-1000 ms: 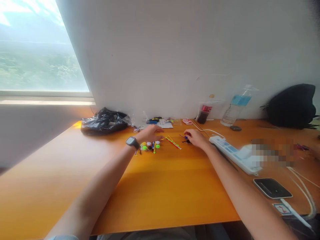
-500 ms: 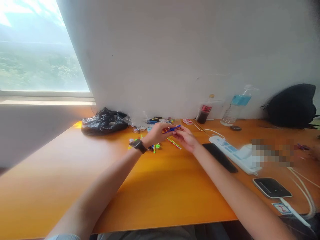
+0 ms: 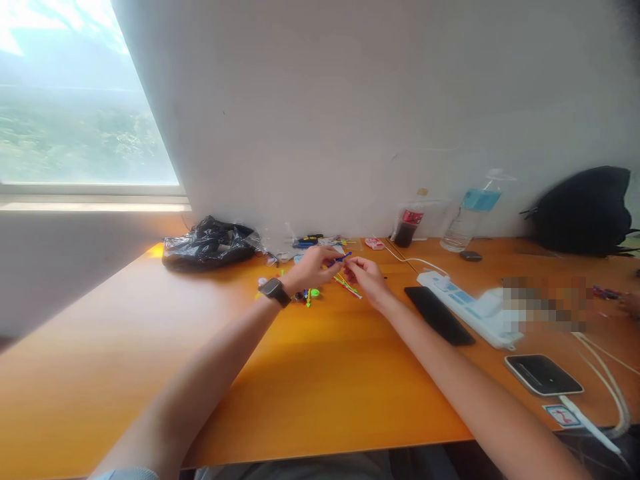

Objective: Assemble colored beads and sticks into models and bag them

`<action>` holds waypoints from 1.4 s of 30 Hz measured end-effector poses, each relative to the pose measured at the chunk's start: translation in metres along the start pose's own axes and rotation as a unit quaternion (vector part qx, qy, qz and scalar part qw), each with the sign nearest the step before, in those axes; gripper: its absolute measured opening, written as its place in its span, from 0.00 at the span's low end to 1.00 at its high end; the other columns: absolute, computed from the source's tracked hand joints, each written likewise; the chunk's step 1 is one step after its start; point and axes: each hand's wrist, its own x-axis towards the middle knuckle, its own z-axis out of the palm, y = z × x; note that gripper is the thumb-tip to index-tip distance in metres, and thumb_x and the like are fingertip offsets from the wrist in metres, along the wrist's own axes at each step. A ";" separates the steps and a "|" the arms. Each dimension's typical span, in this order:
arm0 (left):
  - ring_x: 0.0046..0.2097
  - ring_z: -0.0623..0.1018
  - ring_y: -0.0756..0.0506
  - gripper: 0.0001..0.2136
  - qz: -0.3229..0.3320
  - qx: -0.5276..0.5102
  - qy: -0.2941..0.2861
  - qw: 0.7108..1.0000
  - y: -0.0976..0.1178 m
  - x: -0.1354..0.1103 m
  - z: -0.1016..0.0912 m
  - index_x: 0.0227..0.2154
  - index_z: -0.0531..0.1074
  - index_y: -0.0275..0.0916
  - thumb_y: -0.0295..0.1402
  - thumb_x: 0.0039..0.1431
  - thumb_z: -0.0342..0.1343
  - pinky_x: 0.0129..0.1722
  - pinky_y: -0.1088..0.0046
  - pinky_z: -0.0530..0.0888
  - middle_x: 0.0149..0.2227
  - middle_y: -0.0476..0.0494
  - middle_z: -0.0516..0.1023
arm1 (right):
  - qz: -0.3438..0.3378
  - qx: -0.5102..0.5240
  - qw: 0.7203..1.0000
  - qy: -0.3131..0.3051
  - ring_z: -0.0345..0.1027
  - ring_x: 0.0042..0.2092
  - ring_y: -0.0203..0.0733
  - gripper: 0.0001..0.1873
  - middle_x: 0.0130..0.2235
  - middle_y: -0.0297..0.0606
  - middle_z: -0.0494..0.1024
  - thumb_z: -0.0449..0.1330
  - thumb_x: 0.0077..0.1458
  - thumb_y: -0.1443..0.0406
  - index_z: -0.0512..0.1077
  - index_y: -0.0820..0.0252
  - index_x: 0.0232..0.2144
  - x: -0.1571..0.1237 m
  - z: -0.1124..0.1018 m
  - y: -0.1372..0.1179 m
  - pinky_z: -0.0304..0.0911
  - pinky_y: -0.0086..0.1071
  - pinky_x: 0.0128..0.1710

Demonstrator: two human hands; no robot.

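1. Together pinching a thin blue stick [image 3: 343, 257]: left hand [image 3: 313, 268] clenched on one end, right hand [image 3: 367, 275] grasping the other, just above the orange worktop [image 3: 325, 373].
2. Beside the left wrist and its watch [image 3: 274, 291]: small coloured pieces [image 3: 309, 293], lying loose.
3. Under both hands: yellow-green sticks [image 3: 349, 286].
4. Right of the right hand: black phone [image 3: 439, 315], then white power strip [image 3: 465, 301].

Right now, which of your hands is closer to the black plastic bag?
Left. The left hand, pinching a blue stick, is right of the black plastic bag, apart from it; the right hand is even farther right.
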 end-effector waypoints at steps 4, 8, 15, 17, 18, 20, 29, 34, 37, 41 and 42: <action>0.41 0.80 0.44 0.15 0.030 0.070 -0.008 0.997 0.001 0.000 0.000 0.38 0.83 0.37 0.22 0.62 0.50 0.45 0.70 0.74 0.41 0.39 0.83 | -0.029 -0.014 0.999 0.000 0.68 0.30 0.35 0.25 0.30 0.35 0.77 0.72 0.48 0.45 0.77 0.59 0.33 -0.004 0.004 -0.003 0.65 0.28 0.28; 0.36 0.79 0.46 0.11 0.031 0.070 -0.013 0.997 -0.003 0.000 -0.001 0.38 0.84 0.38 0.23 0.59 0.57 0.40 0.73 0.74 0.36 0.42 0.82 | -0.022 -0.006 1.000 -0.012 0.72 0.31 0.38 0.26 0.30 0.36 0.80 0.75 0.43 0.48 0.78 0.60 0.37 -0.005 0.005 -0.007 0.69 0.31 0.32; 0.37 0.81 0.47 0.08 0.006 0.043 -0.020 0.999 -0.010 -0.004 -0.004 0.41 0.82 0.37 0.27 0.58 0.63 0.40 0.74 0.75 0.36 0.44 0.84 | 0.006 0.005 0.999 -0.044 0.71 0.27 0.36 0.18 0.28 0.35 0.80 0.74 0.43 0.56 0.76 0.60 0.32 -0.005 0.005 -0.004 0.65 0.30 0.29; 0.38 0.82 0.47 0.08 0.002 0.030 -0.039 0.999 -0.011 -0.006 -0.004 0.41 0.81 0.37 0.28 0.58 0.63 0.41 0.74 0.76 0.36 0.44 0.84 | 0.008 0.008 0.998 -0.054 0.70 0.27 0.35 0.16 0.27 0.34 0.79 0.74 0.44 0.58 0.74 0.59 0.31 -0.005 0.005 -0.001 0.64 0.29 0.29; 0.39 0.82 0.47 0.08 0.000 0.016 -0.046 0.999 -0.011 -0.007 -0.004 0.41 0.81 0.37 0.27 0.58 0.63 0.42 0.74 0.76 0.36 0.44 0.85 | 0.010 0.011 0.998 -0.061 0.70 0.27 0.35 0.17 0.26 0.33 0.79 0.73 0.44 0.58 0.73 0.59 0.31 -0.004 0.004 0.000 0.63 0.29 0.29; 0.38 0.83 0.47 0.08 -0.005 -0.013 -0.053 0.999 -0.011 -0.008 -0.004 0.40 0.80 0.36 0.26 0.58 0.63 0.41 0.75 0.77 0.36 0.44 0.85 | 0.015 0.019 0.997 -0.073 0.70 0.28 0.35 0.18 0.27 0.32 0.78 0.73 0.43 0.58 0.71 0.58 0.32 -0.004 0.005 0.003 0.62 0.29 0.30; 0.35 0.83 0.48 0.08 -0.055 -0.084 -0.033 0.994 -0.028 -0.009 0.002 0.41 0.81 0.35 0.29 0.59 0.64 0.37 0.77 0.77 0.35 0.44 0.85 | 0.005 -0.040 0.992 -0.121 0.52 0.23 0.32 0.12 0.25 0.24 0.64 0.59 0.58 0.56 0.67 0.56 0.40 -0.001 0.006 0.008 0.48 0.27 0.24; 0.33 0.81 0.48 0.08 -0.101 -0.068 -0.033 0.992 -0.046 -0.017 0.006 0.36 0.78 0.34 0.31 0.55 0.67 0.33 0.76 0.76 0.31 0.45 0.83 | -0.126 -0.398 0.904 -0.095 0.64 0.33 0.39 0.11 0.33 0.35 0.71 0.48 0.67 0.64 0.70 0.58 0.44 0.008 -0.007 0.016 0.57 0.31 0.33; 0.33 0.79 0.48 0.07 -0.082 -0.011 -0.041 0.996 -0.048 -0.021 0.013 0.35 0.79 0.36 0.26 0.51 0.66 0.34 0.75 0.73 0.31 0.46 0.82 | -0.145 -0.511 0.841 -0.100 0.67 0.40 0.43 0.09 0.39 0.41 0.73 0.53 0.65 0.69 0.73 0.60 0.41 0.003 -0.013 0.017 0.57 0.32 0.38; 0.39 0.77 0.43 0.08 -0.019 0.102 -0.089 0.991 -0.047 -0.023 0.028 0.36 0.84 0.41 0.26 0.53 0.64 0.39 0.71 0.71 0.31 0.46 0.82 | -0.134 -0.597 0.782 -0.119 0.69 0.42 0.45 0.06 0.42 0.44 0.74 0.58 0.64 0.67 0.75 0.59 0.43 -0.006 -0.013 0.013 0.56 0.32 0.38; 0.40 0.77 0.42 0.08 -0.013 0.120 -0.098 0.988 -0.048 -0.024 0.031 0.36 0.84 0.42 0.28 0.54 0.65 0.39 0.70 0.71 0.30 0.45 0.82 | -0.138 -0.607 0.773 -0.119 0.69 0.43 0.46 0.06 0.42 0.45 0.74 0.59 0.65 0.65 0.75 0.59 0.42 -0.008 -0.012 0.011 0.57 0.32 0.39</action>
